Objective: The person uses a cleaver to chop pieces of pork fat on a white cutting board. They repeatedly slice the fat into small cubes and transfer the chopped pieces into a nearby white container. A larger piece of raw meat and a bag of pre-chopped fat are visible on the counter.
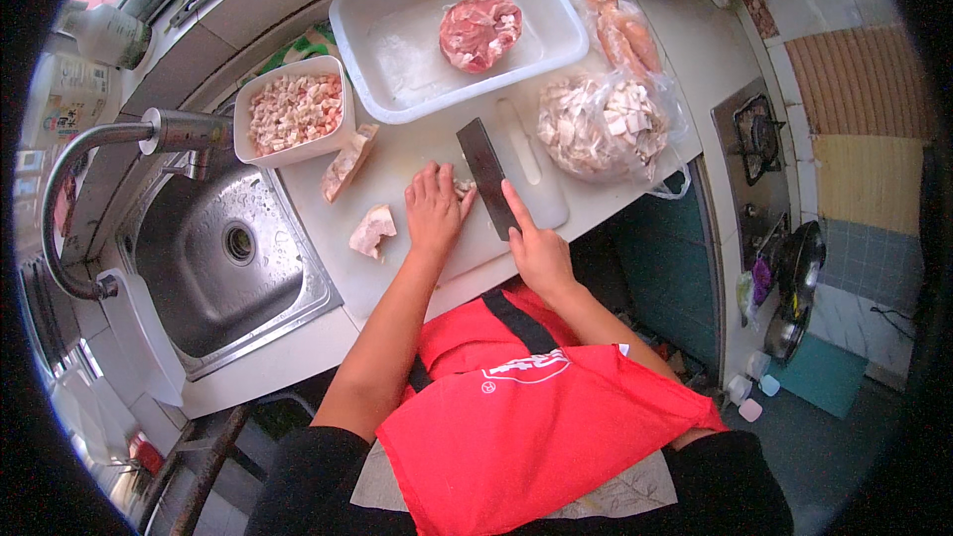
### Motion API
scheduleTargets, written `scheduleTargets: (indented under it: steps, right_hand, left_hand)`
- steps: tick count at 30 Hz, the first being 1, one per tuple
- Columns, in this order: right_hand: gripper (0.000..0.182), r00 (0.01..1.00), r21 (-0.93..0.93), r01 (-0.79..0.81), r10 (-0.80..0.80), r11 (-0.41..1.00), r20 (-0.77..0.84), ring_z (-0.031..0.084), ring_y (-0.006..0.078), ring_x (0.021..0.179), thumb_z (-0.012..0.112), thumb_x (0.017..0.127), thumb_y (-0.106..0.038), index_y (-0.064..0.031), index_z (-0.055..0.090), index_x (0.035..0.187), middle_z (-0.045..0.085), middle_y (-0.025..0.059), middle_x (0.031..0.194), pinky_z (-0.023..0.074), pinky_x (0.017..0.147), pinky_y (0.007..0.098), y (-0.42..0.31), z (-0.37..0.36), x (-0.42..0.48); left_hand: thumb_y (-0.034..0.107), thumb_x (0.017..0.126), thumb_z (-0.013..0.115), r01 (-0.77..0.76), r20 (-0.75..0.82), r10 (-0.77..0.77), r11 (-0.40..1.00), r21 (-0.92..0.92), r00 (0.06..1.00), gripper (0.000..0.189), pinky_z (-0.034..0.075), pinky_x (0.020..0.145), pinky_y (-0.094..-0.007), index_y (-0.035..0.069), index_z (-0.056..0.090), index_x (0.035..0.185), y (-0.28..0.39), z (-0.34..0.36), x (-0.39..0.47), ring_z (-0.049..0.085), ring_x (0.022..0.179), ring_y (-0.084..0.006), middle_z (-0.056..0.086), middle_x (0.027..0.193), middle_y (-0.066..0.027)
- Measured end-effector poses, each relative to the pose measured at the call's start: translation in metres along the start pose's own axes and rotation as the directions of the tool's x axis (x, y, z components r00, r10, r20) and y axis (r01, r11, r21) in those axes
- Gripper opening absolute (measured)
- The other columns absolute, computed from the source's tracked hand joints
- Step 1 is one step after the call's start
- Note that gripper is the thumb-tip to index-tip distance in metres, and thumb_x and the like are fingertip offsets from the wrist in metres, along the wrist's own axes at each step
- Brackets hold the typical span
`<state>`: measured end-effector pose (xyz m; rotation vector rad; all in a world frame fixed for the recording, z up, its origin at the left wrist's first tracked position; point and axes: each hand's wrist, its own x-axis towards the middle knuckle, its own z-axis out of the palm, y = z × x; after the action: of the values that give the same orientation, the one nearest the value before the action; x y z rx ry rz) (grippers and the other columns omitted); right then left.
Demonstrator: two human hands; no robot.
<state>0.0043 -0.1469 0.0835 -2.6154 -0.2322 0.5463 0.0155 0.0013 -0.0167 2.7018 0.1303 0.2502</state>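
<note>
My right hand (542,257) grips a cleaver (484,175), its index finger laid along the blade. Under the blade and to its left lies a white plastic cutting board (406,156). My left hand (435,212) rests on the board, fingers bent over small pieces of pale meat (464,187) close to the blade; its fingertips hide part of them. Left of that hand lie a chunk of fatty meat (372,231) and a longer strip of meat (348,164). A white tub (294,156) of diced meat stands behind them.
Behind the board stands a large white plastic tray (387,108) with a round piece of raw meat (480,33). To the right are a plastic bag of cut fatty meat (603,126) and another bag of meat (625,33). A steel sink (223,305) with a faucet (56,186) lies left.
</note>
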Motion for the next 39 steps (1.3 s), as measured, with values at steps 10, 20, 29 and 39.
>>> scheduleTargets:
  steps: [10,20,29,39]
  right_hand:
    - [0.071,0.990,-0.088,-0.076,0.085,0.993,0.110,0.056,0.0409,0.054,0.047,0.081,-0.013,-0.0327,0.009,0.138,0.055,0.0216,0.055,0.0435,0.053,0.0512,-0.028,-0.001,-0.011]
    - [0.073,0.995,-0.077,-0.015,0.022,0.997,0.093,0.055,0.0403,0.052,0.048,0.080,-0.011,-0.0300,0.010,0.138,0.053,0.0204,0.053,0.0431,0.052,0.0502,-0.029,0.004,-0.009]
    - [0.075,0.997,-0.104,0.031,-0.023,0.994,0.078,0.055,0.0401,0.053,0.048,0.079,-0.009,-0.0324,0.008,0.138,0.054,0.0198,0.054,0.0435,0.053,0.0513,-0.030,0.013,0.017]
    - [0.078,0.995,0.001,0.096,-0.096,0.995,-0.024,0.057,0.0392,0.052,0.047,0.077,-0.007,-0.0339,0.006,0.138,0.056,0.0201,0.055,0.0458,0.051,0.0490,-0.018,0.019,0.009]
  left_hand:
    - [0.017,0.074,0.054,0.038,0.062,-0.033,0.996,-0.086,0.998,0.022,0.037,0.077,-0.0401,0.003,0.051,0.091,-0.012,-0.007,0.014,0.047,0.091,-0.0292,0.051,0.096,-0.0127]
    - [0.014,0.074,0.053,0.087,-0.057,-0.100,0.977,-0.193,0.993,0.016,0.035,0.071,-0.0407,0.003,0.045,0.083,-0.009,-0.008,0.010,0.046,0.082,-0.0306,0.048,0.084,-0.0137]
    - [0.015,0.077,0.051,0.107,-0.136,-0.127,0.983,-0.146,0.983,0.015,0.035,0.071,-0.0405,0.002,0.047,0.084,-0.008,-0.004,0.017,0.046,0.082,-0.0303,0.048,0.085,-0.0142]
    - [0.014,0.078,0.050,0.076,-0.067,-0.097,0.960,-0.270,0.993,0.015,0.035,0.074,-0.0418,0.002,0.047,0.085,-0.015,-0.013,0.012,0.045,0.084,-0.0316,0.048,0.086,-0.0156]
